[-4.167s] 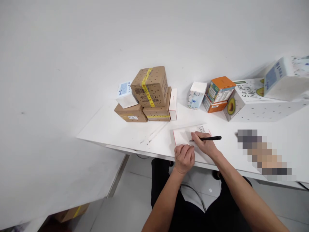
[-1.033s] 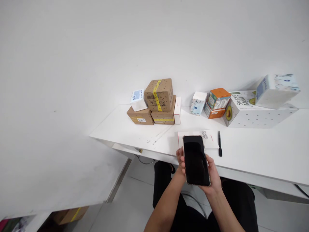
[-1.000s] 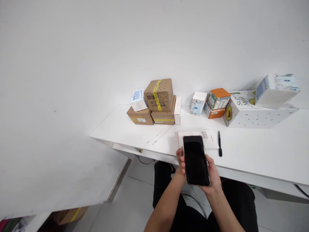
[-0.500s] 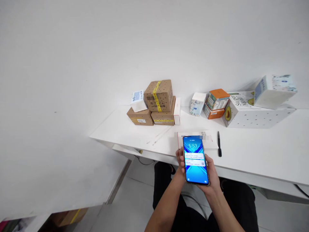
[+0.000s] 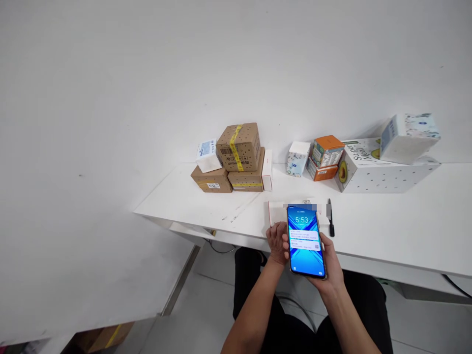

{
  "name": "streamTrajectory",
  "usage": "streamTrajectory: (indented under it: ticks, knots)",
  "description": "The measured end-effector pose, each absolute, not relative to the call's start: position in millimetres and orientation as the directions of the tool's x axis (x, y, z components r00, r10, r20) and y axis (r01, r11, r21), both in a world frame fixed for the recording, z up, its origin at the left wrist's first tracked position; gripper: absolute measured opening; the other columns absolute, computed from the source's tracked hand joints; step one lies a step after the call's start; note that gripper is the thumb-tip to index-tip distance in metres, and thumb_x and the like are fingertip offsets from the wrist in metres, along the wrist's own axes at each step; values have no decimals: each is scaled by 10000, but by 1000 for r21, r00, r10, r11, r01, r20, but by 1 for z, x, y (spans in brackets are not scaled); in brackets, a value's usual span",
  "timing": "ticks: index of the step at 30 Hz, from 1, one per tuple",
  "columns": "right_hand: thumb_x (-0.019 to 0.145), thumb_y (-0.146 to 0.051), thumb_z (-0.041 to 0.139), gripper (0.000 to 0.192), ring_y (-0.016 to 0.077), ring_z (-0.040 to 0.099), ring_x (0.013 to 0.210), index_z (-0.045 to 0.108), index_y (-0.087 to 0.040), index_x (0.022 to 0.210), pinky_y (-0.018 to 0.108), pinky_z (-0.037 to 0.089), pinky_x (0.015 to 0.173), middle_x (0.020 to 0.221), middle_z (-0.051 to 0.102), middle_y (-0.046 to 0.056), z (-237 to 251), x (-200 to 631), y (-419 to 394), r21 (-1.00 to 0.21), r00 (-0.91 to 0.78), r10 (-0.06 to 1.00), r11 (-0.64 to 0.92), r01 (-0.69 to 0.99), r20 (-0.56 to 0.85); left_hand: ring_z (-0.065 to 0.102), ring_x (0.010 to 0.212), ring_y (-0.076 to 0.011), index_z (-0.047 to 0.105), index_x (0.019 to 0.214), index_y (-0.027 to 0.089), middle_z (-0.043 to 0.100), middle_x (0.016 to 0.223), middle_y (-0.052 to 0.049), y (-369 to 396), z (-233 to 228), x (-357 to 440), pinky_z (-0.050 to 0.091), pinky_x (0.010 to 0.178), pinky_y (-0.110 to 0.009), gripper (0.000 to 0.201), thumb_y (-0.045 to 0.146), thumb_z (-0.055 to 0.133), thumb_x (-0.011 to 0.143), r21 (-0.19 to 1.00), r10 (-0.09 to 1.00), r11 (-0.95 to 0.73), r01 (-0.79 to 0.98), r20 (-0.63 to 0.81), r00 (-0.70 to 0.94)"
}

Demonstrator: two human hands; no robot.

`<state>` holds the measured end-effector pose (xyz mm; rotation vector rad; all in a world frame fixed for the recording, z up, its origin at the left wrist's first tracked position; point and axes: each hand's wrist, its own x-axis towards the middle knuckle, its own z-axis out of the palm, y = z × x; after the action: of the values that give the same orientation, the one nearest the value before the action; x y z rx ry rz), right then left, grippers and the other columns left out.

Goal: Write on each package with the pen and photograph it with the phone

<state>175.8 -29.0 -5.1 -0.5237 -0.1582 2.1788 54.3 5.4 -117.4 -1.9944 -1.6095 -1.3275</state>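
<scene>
We sit in what looks like a plain packing or mailroom workspace. A long white laminate table [image 5: 387,231] stands against a bare white wall [image 5: 147,73]. On it are stacked brown cardboard parcels with yellow tape [image 5: 232,160], small printed retail cartons in orange and white [image 5: 324,155], a large white avocado-print box [image 5: 379,169], and a black pen [image 5: 331,221] beside a flat white package [image 5: 276,211].
</scene>
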Motion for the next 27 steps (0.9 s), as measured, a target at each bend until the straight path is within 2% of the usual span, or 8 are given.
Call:
streamTrajectory:
  ticks: [7, 11, 14, 16, 18, 20, 24, 27]
  knots:
    - [815, -511, 517, 500, 311, 686, 936, 653, -179, 1164, 497, 517, 850, 1019, 735, 121, 2, 205, -24, -432, -376, 832, -538, -723, -407, 562, 990, -244, 620, 1112, 205, 664, 1015, -84, 3, -101, 61, 367, 854, -397, 298, 182, 501, 840, 243, 603, -296, 924, 797, -17]
    - [804, -585, 478, 553, 306, 677, 925, 641, -187, 1152, 475, 521, 824, 1019, 723, 119, 4, 234, -20, -640, -194, 886, -442, -629, -421, 538, 1038, -238, 618, 1130, 203, 647, 1054, -81, -3, -89, 60, 381, 884, -383, 336, 112, 506, 826, 268, 688, -275, 923, 725, -5]
    - [777, -595, 510, 587, 280, 658, 918, 586, -218, 1219, 438, 507, 834, 1022, 702, 91, -3, 270, -13, -895, 79, 936, -302, -328, -344, 509, 1095, -248, 602, 1185, 213, 603, 1144, -96, -7, -72, 49, 393, 925, -383, 369, 155, 549, 825, 279, 798, -265, 923, 601, 47]
    - [771, -573, 548, 583, 266, 634, 925, 562, -259, 1262, 422, 487, 848, 1004, 683, 65, -12, 298, -6, -971, 270, 947, -210, 117, -172, 471, 1159, -276, 560, 1259, 226, 544, 1249, -113, -3, -57, 36, 380, 972, -415, 453, 235, 603, 808, 291, 867, -233, 928, 495, 63]
    - [784, -576, 518, 596, 291, 610, 913, 566, -244, 1277, 445, 476, 823, 968, 659, 86, -23, 324, 2, -823, 295, 954, -126, 554, 53, 394, 1260, -317, 480, 1348, 258, 430, 1390, -124, 8, -41, 21, 330, 1034, -469, 624, 337, 672, 759, 303, 930, -194, 933, 360, 77]
    - [813, -544, 476, 594, 332, 600, 893, 574, -194, 1282, 467, 479, 755, 960, 641, 140, -36, 343, 10, -566, 257, 948, -110, 817, 187, 248, 1377, -353, 370, 1423, 298, 259, 1517, -122, 24, -27, 6, 229, 1098, -528, 828, 424, 730, 688, 316, 971, -192, 929, 197, 133]
    - [850, -463, 435, 555, 382, 598, 883, 583, -137, 1274, 500, 479, 703, 1039, 612, 225, -60, 364, 23, -158, 147, 933, -99, 983, 328, -19, 1459, -359, 195, 1488, 328, 20, 1596, -94, 60, -11, -14, 55, 1141, -573, 1043, 453, 758, 618, 373, 959, -219, 902, -88, 269]
    - [846, -460, 459, 543, 394, 587, 929, 599, -121, 1246, 513, 488, 731, 1072, 612, 237, -72, 370, 28, -82, 73, 927, -45, 996, 369, -46, 1461, -355, 182, 1491, 329, 16, 1597, -88, 75, -6, -17, 23, 1149, -563, 1077, 443, 760, 590, 404, 920, -231, 885, -205, 334]
